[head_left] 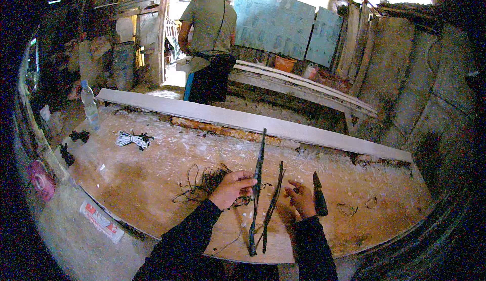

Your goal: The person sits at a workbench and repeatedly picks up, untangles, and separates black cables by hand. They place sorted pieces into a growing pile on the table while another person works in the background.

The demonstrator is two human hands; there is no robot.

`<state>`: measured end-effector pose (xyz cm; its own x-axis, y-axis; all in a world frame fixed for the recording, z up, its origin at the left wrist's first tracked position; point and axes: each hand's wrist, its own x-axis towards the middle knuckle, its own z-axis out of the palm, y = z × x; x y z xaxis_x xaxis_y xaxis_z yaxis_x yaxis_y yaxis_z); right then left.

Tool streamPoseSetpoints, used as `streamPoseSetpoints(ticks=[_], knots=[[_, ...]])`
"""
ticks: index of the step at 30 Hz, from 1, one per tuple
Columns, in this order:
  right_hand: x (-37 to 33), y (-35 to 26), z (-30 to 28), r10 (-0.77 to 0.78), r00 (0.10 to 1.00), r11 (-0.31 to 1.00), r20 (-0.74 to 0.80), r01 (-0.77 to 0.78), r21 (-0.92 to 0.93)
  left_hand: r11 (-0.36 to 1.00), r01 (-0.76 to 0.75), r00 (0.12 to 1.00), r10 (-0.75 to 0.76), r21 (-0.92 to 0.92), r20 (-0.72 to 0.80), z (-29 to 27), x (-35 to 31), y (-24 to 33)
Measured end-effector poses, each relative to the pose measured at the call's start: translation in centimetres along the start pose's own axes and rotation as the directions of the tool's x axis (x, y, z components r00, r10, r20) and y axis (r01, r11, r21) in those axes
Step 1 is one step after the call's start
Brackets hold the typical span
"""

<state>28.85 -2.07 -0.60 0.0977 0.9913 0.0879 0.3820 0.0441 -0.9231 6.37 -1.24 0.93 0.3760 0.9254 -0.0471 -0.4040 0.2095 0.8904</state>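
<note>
My left hand (234, 188) is closed around a long, dark, thin stick (259, 167), which stands nearly upright over the wooden tabletop (152, 180). Just to its right, a second dark stick (274, 200) lies slantwise on the boards. Beyond that stick is my right hand (302, 200), its fingers apart and nothing visible in them. A dark, flat-bladed tool like a knife (319, 195) lies close to the right hand's outer side. Behind my left hand spreads a tangle of thin dark wire or cord (205, 182), partly covered by the hand.
A white cord bundle (132, 140) and a clear plastic bottle (89, 106) are at the far left. A pale raised board (243, 119) runs along the back edge. Small wire loops (348, 209) lie at right. Past the table, a person (210, 43) stands by a long bench (298, 91).
</note>
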Motion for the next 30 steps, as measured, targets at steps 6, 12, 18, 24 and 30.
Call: streamPoseSetpoints(ticks=[6, 12, 18, 24, 30], knots=[[-1.3, -2.0, 0.4, -0.056, 0.982, 0.983, 0.178, 0.023, 0.181, 0.929, -0.173, 0.984, 0.147, 0.327, 0.102, 0.4, 0.3, -1.2], [-2.2, -2.2, 1.9, -0.127, 0.945, 0.96, 0.3, 0.04, 0.278, 0.882, -0.258, 0.959, 0.183, 0.394, 0.216, 0.4, 1.1, -3.5], [-2.1, -1.8, 2.2, -0.143, 0.934, 0.949, 0.326, 0.036, 0.315, 0.859, -0.304, 0.951, 0.249, 0.412, 0.183, 0.7, 1.2, -4.5], [-2.0, -1.6, 2.1, -0.125, 0.944, 0.962, 0.305, 0.041, 0.27, 0.778, -0.383, 0.923, 0.307, 0.498, 0.23, 1.0, 0.9, -3.9], [-2.0, -1.0, 2.3, -0.168, 0.954, 0.97, 0.249, 0.116, 0.212, 0.696, -0.37, 0.929, 0.299, 0.615, 0.221, 1.4, 0.3, -3.4]])
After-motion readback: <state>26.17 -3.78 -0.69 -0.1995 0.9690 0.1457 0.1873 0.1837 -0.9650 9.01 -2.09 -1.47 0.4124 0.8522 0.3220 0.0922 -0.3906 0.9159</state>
